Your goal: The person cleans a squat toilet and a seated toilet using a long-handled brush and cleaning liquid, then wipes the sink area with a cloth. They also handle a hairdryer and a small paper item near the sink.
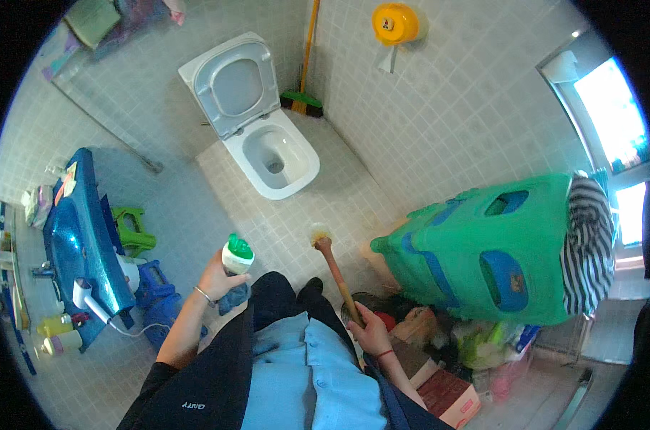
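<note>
My left hand (216, 277) is wrapped around a white bottle (236, 262) with a green flip cap (240, 246), held upright over the floor. A blurred blue-grey thing (233, 300) shows just below that hand; I cannot tell what it is. In my right hand (372, 332) is the wooden handle of a brush (338, 277), slanting down and away from me. The brush's yellowish bristle head (318, 236) is close to the tiled floor; whether it touches is unclear. Beyond both hands stands a white toilet (299, 183), its lid and seat raised.
A blue washbasin (102, 242) with a hair dryer (88, 301) is at left, near green (134, 228) and blue (155, 285) plastic stools. A green plastic hamper (454, 242) is at right, above boxes (448, 395) and bags. A broom (302, 102) leans in the corner.
</note>
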Motion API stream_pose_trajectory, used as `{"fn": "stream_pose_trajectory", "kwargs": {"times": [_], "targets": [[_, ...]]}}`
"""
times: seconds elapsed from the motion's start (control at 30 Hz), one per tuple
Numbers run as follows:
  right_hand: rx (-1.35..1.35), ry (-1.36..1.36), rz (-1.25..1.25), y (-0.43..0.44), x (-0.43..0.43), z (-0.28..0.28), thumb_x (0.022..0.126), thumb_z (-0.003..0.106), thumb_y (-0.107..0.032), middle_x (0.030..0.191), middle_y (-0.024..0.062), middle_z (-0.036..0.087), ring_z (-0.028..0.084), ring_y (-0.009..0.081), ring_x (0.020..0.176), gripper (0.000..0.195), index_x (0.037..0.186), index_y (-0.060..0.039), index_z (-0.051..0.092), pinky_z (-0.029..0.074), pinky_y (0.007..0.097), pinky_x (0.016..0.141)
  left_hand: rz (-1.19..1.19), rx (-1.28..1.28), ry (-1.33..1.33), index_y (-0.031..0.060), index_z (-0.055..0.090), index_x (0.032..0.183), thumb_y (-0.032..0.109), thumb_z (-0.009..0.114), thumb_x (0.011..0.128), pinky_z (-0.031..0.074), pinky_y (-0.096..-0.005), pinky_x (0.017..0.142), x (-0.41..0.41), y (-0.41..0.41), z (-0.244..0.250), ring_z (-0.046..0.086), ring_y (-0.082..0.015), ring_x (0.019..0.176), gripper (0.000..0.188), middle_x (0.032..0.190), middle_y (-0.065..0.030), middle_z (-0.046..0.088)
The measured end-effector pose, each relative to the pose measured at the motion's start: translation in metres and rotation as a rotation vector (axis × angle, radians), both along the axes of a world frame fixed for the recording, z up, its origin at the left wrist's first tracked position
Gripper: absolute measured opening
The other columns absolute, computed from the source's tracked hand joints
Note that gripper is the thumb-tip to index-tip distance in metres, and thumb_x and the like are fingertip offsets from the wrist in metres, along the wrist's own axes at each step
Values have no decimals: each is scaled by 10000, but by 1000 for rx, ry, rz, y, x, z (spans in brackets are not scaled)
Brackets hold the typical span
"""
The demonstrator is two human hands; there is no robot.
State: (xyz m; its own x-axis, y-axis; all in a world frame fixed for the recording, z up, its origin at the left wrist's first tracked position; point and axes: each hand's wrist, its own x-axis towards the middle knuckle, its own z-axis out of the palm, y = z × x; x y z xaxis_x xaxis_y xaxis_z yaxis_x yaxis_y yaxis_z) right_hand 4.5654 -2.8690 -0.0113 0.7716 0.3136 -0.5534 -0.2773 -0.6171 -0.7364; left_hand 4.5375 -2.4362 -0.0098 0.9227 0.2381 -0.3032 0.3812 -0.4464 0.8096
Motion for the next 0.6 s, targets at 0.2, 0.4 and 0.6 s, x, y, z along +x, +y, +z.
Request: {"fn": "stream_pose_trajectory", "kwargs": {"times": [0.2,0.4,0.6], "targets": [[-86,39,25,16,75,-18,889,724,-153,1309,222,661,669,327,1186,615,1459,-46,521,531,401,979,41,85,80,35,665,1135,339,966,660,577,-381,875,69,37,-16,729,-260,951,639,1045,-108,743],[-114,30,-118,44,104,-14,881,733,-135,1254,235,687,700,312,1130,622,1447,11,519,550,389,940,-77,142,134,20,668,1138,504,937,641,562,-406,918,170,84,-56,722,-301,988,744,1066,-149,740],[-16,172,-277,80,116,-26,918,669,-17,1028,108,716,619,117,681,641,1516,-4,441,515,268,604,-257,281,329,66,661,1136,524,919,646,557,-439,890,273,115,-91,708,-359,1010,719,1063,-182,736]]}}
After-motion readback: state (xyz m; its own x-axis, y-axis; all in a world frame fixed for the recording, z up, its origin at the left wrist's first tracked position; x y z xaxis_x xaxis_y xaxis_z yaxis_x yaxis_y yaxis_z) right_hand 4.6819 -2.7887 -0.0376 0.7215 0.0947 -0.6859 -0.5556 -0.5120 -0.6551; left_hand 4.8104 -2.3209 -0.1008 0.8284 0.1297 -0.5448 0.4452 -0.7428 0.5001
